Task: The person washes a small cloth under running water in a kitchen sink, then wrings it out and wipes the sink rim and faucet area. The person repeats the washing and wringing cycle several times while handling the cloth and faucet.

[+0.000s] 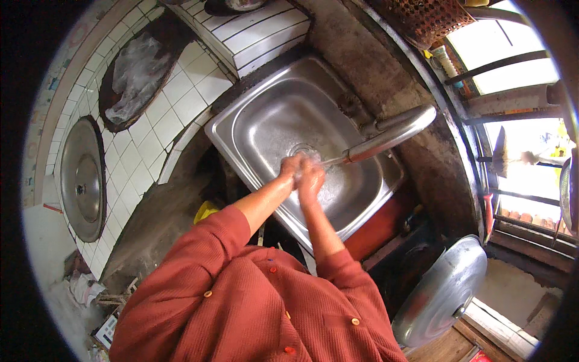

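Note:
My left hand (291, 166) and my right hand (311, 182) are pressed together over a stainless steel sink basin (267, 113). A thin stream of water (332, 160) runs from the mouth of a curved metal faucet (391, 135) onto them. Splashing water and blur hide the fingers, and whether anything small lies between the palms cannot be seen. Below the hands, the basin floor is wet around the drain (304, 148).
On the tiled counter (151, 122) at left are a crumpled clear plastic bag (140, 68) and a round metal lid (86, 181). A large metal lid (445, 294) leans at lower right. A barred window (511, 113) with hanging utensils borders the right.

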Demonstrator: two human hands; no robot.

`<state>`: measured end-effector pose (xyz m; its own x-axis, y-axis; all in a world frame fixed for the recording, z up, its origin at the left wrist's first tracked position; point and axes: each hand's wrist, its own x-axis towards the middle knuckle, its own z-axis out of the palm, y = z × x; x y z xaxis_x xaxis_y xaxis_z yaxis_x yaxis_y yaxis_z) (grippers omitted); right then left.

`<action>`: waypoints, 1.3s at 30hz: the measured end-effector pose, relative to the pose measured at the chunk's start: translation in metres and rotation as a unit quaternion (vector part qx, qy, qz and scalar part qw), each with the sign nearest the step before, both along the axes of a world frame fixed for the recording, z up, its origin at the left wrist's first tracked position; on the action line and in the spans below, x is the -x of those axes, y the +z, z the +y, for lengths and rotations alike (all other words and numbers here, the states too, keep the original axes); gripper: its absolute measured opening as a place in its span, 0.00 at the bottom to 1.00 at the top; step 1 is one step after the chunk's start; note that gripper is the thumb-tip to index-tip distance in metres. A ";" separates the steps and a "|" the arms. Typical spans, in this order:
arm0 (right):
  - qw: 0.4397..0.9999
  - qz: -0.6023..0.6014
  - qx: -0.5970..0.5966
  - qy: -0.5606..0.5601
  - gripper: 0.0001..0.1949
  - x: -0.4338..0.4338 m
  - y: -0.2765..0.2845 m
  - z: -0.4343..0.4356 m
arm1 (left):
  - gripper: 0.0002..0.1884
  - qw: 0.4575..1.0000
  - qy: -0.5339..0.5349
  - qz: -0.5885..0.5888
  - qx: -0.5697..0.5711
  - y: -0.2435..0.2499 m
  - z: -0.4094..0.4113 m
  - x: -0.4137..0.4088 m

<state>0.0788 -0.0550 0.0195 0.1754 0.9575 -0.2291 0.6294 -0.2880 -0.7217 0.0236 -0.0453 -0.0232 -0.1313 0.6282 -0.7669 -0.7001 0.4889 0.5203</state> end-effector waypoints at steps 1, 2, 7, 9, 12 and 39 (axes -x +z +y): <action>0.998 0.038 -0.038 -0.018 0.21 0.007 0.000 -0.013 | 0.11 0.999 -0.025 -0.042 -0.006 0.007 -0.001 0.013; 0.998 0.034 -0.046 -0.011 0.21 0.010 0.001 -0.014 | 0.11 0.996 -0.056 -0.069 -0.015 -0.047 -0.013 0.024; 0.976 0.078 0.131 -0.156 0.22 -0.028 -0.030 0.021 | 0.16 0.980 -0.152 -0.127 -0.010 0.026 -0.018 -0.002; 0.991 0.045 0.076 -0.096 0.21 -0.017 -0.029 0.015 | 0.15 0.986 -0.156 -0.056 -0.022 0.036 -0.015 0.007; 0.991 0.117 0.023 -0.058 0.22 0.013 -0.020 -0.017 | 0.10 0.999 -0.007 0.040 -0.010 -0.034 -0.003 0.025; 0.869 0.412 0.268 -0.055 0.18 -0.067 0.010 0.006 | 0.10 0.938 -0.026 0.303 -0.165 0.013 0.030 0.101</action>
<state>0.1456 -0.0489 0.0297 -0.1772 0.6620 -0.7282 -0.0902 -0.7477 -0.6578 -0.0777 -0.0157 -0.0103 -0.4428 0.8358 -0.3247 -0.2069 0.2572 0.9440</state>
